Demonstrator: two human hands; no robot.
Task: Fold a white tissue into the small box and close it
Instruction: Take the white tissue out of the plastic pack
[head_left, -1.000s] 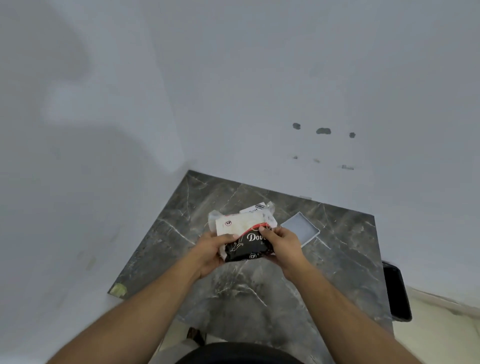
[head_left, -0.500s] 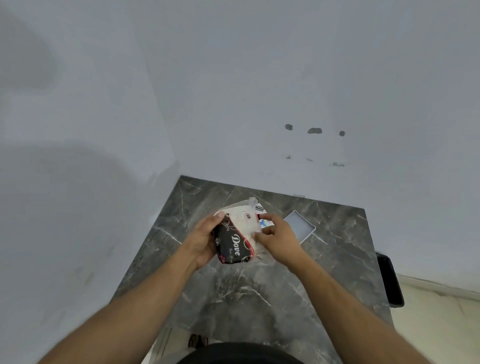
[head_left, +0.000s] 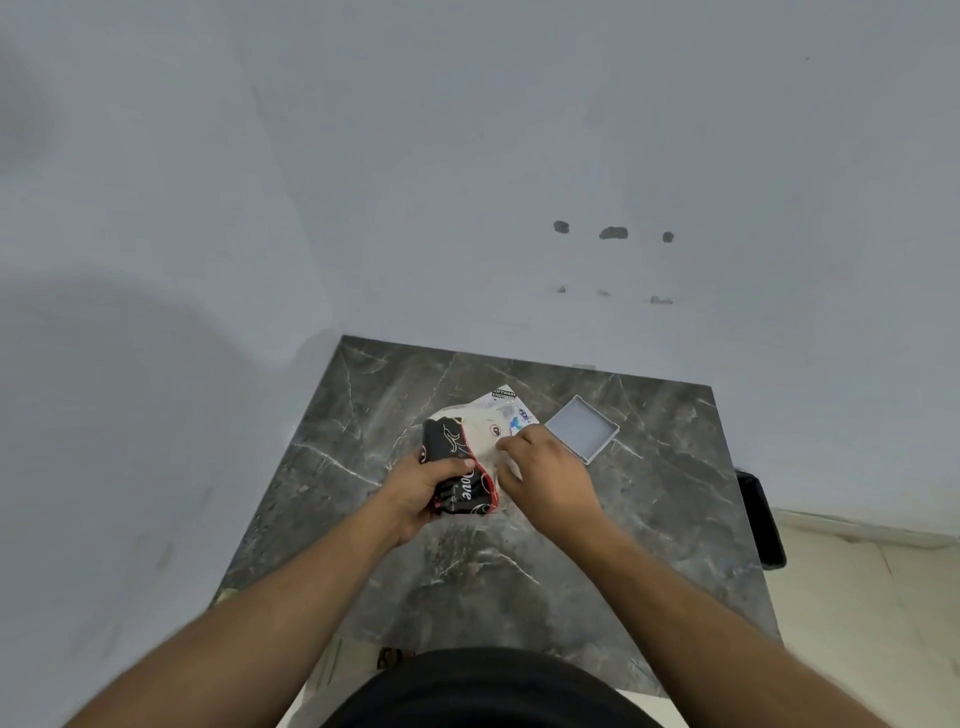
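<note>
Both hands meet on a tissue pack (head_left: 467, 467), black and red at the near end, white beyond. Left hand (head_left: 415, 493) wraps its fingers around the black end; right hand (head_left: 545, 467) pinches the white plastic top. Just past the right fingertips lies a small, shallow, open grey box (head_left: 584, 428) on the marble table (head_left: 675, 519).

tissue pack (head_left: 462, 470) turned upright, right hand (head_left: 540, 470) now pinching its top

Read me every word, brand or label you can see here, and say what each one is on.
"ove", the first letter covered by the left hand: black tissue pack.
"SOFTWARE ENG...", cut off: white card behind the pack.
Small red logo on the pack's white part and the card's coloured print: too blurred to read.
</note>
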